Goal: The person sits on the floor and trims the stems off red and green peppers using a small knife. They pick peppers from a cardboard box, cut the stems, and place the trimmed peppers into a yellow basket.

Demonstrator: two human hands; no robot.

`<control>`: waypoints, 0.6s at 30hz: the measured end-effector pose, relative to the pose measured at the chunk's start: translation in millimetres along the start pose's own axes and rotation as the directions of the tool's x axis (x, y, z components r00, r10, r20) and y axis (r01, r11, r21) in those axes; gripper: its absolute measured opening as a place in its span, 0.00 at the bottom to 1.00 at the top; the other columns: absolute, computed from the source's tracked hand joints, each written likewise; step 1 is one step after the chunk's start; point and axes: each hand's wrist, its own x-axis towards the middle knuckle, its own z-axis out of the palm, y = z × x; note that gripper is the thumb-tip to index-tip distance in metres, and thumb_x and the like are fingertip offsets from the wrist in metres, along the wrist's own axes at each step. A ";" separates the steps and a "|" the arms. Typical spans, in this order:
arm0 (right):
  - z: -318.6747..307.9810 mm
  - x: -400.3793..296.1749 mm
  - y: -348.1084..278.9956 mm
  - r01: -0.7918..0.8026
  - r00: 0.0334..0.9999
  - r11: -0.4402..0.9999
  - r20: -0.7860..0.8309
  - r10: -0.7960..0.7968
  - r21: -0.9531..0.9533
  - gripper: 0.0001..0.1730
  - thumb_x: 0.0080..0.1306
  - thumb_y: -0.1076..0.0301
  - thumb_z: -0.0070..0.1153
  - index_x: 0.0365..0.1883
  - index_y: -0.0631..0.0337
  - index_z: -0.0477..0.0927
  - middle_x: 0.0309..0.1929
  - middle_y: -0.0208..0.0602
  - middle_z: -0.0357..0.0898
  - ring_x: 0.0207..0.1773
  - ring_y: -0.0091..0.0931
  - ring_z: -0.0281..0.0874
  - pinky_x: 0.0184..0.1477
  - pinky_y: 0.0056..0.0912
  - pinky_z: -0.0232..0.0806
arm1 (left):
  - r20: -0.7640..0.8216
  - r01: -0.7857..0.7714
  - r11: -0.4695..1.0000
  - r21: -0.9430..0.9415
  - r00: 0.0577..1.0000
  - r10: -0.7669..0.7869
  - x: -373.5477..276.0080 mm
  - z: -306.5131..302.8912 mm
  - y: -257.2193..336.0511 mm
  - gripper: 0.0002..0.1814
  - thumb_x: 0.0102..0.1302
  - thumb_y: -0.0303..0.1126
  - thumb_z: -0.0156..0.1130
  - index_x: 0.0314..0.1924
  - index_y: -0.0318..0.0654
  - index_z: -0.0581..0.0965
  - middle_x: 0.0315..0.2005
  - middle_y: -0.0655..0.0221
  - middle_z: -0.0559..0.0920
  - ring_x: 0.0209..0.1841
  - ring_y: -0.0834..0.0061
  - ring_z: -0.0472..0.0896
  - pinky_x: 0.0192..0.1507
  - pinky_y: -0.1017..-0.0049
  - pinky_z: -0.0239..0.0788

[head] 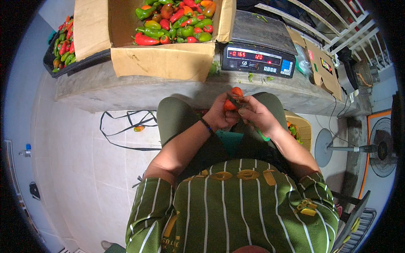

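My left hand (220, 112) grips a red pepper (236, 92) above my lap, between my knees. A knife with a green handle (262, 134) is in my right hand (258, 115), its dark blade (233, 100) lying against the pepper. Fingers of both hands cover parts of the pepper and the knife. Beyond my hands, an open cardboard box (161, 61) full of red, green and orange peppers (177, 25) stands on a concrete ledge. To its right is a digital scale (258, 60) with lit red digits.
A black crate (50, 64) of peppers stands at the far left. One loose pepper (139, 128) lies among black straps (117, 136) on the tiled floor. By my right knee is a box (304, 132) with peppers. A pedestal fan (323, 148) and its cable stand farther right. Pepper scraps (250, 77) dot the ledge.
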 end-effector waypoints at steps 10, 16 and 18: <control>-4.8 -5.1 -14.0 0.017 0.997 0.996 0.074 -0.010 -0.089 0.23 0.64 0.71 0.48 0.58 0.59 0.66 0.36 0.21 0.73 0.28 0.11 0.64 0.25 0.13 0.56 | 0.330 0.122 0.988 -0.092 0.940 -0.085 -3.7 -6.4 1.6 0.17 0.60 0.49 0.48 0.36 0.44 0.72 0.19 0.74 0.74 0.09 0.87 0.62 0.08 0.88 0.47; -15.7 -9.1 -9.6 -0.056 0.992 0.998 0.113 0.056 -0.003 0.24 0.64 0.69 0.48 0.59 0.60 0.65 0.38 0.22 0.74 0.27 0.11 0.64 0.25 0.12 0.57 | 0.285 0.169 0.967 -0.191 0.952 -0.110 -6.7 -2.6 -2.6 0.19 0.59 0.47 0.49 0.41 0.39 0.72 0.20 0.69 0.74 0.09 0.85 0.63 0.07 0.87 0.48; -18.5 -7.2 -5.8 -0.045 0.999 0.989 0.037 0.040 0.144 0.25 0.64 0.67 0.47 0.60 0.58 0.64 0.35 0.22 0.74 0.25 0.11 0.63 0.23 0.13 0.57 | 0.334 0.180 0.968 -0.173 0.936 -0.114 -3.4 -0.3 -3.0 0.20 0.59 0.46 0.49 0.43 0.38 0.72 0.21 0.69 0.73 0.09 0.85 0.62 0.08 0.86 0.48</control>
